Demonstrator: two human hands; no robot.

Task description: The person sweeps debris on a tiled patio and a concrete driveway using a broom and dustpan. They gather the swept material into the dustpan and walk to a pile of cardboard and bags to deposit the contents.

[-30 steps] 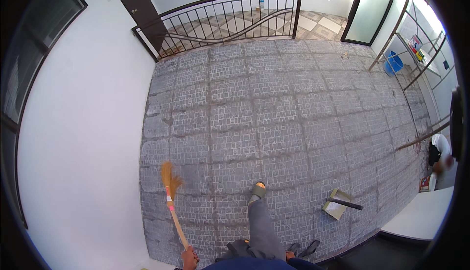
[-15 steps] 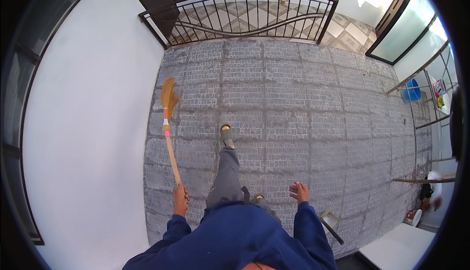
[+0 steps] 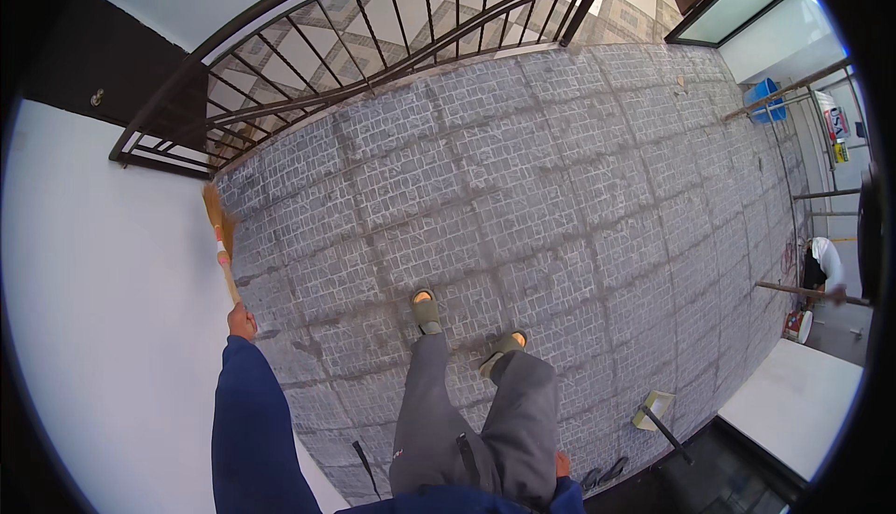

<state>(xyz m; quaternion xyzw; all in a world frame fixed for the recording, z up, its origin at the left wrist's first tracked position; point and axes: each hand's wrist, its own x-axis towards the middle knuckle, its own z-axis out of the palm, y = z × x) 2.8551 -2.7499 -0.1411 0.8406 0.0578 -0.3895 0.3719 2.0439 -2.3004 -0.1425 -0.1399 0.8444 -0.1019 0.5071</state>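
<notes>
My left hand is closed round the handle of a straw broom, with that arm stretched forward along the white wall. The broom's bristles point away from me, down in the corner where the wall meets the left end of the dark metal railing. Only a small part of my right hand shows, low beside my right thigh; its fingers are hidden. On the paved floor to my right lies a dustpan with a long black handle. My feet are in olive slippers.
A brown door stands at the far left. To the right are a blue bucket, a metal frame, a partly hidden person in white and a white tub. Black sandals lie near my right leg.
I have stepped forward, and the railing appears nearer and tilted. My left hand has carried the broom forward into the wall corner. My right hand has dropped back beside my leg.
</notes>
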